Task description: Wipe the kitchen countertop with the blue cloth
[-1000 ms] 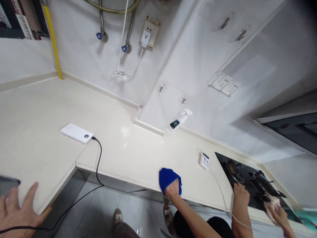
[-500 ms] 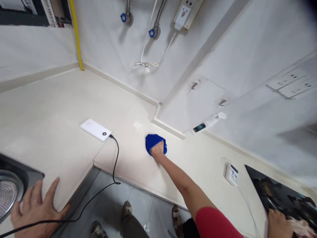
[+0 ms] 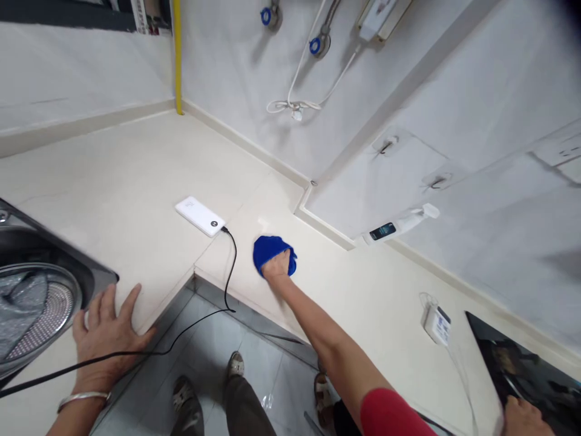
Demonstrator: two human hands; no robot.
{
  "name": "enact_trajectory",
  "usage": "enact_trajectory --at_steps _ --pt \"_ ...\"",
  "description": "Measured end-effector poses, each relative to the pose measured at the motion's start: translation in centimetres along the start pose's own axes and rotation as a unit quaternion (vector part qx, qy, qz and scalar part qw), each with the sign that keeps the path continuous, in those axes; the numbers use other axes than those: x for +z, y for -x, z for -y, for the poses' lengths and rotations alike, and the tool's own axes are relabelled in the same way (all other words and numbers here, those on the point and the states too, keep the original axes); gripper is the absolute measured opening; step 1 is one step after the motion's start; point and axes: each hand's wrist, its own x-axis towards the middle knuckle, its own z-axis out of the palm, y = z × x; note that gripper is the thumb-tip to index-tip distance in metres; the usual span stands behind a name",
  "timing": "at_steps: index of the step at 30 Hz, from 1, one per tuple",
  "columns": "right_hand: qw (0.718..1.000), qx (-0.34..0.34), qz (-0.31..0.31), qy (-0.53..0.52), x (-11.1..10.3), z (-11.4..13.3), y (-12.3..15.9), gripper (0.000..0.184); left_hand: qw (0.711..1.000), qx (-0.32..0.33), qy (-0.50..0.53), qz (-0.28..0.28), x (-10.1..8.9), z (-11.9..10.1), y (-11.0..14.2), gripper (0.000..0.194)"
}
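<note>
My right hand [image 3: 278, 264] presses a crumpled blue cloth [image 3: 269, 251] onto the cream countertop [image 3: 354, 303]. A fold of the cloth hides its fingers, and the arm, in a red sleeve, is stretched out. At the front left, my left hand [image 3: 106, 333] rests with fingers spread on the counter edge beside the sink, a silver bangle on its wrist. A black cable [image 3: 190, 333] crosses in front of this hand. It runs to a white power bank [image 3: 200, 216] lying on the counter left of the cloth.
The sink [image 3: 77, 266] holds a perforated basin. At right are a white box [image 3: 438, 325] with a cord and a black hob [image 3: 512, 357], near another person's hand [image 3: 526, 418]. A white device with a screen [image 3: 384, 231] leans by the wall. A yellow pipe [image 3: 178, 60] stands behind.
The blue cloth has slid left across the counter under my right hand, nearer the power bank. My view has shifted, showing more of the sink. My left hand stays at the counter edge.
</note>
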Motion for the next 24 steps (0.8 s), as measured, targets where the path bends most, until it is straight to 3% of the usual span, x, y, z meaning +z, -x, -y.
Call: enact_trajectory --at_steps 4,7,13,17,21,24 --pt "0.998 -0.043 -0.025 -0.024 -0.6 3.4 6.7 0.028 1.000 0.008 -0.017 -0.002 -0.5 0.0 -0.1 0.070" --pt "0.997 -0.069 -0.035 -0.027 -1.2 4.0 10.7 0.023 1.000 0.007 -0.023 -0.002 -1.0 -0.3 -0.2 0.071" --pt "0.992 -0.119 -0.001 0.042 -2.7 0.7 16.9 0.011 0.999 0.018 -0.023 -0.022 -0.3 0.2 0.2 0.077" --pt "0.991 -0.111 0.007 0.078 -2.2 -2.6 21.1 0.015 0.999 0.032 -0.020 0.003 0.5 1.7 0.1 0.086" --pt "0.993 -0.071 0.002 0.091 -1.3 -3.7 23.3 0.020 0.998 0.063 0.002 0.028 0.3 3.1 0.0 0.088" --pt "0.994 -0.044 0.010 0.097 -1.7 -1.9 22.2 0.019 0.997 0.072 0.014 0.015 -0.1 3.3 0.0 0.083"
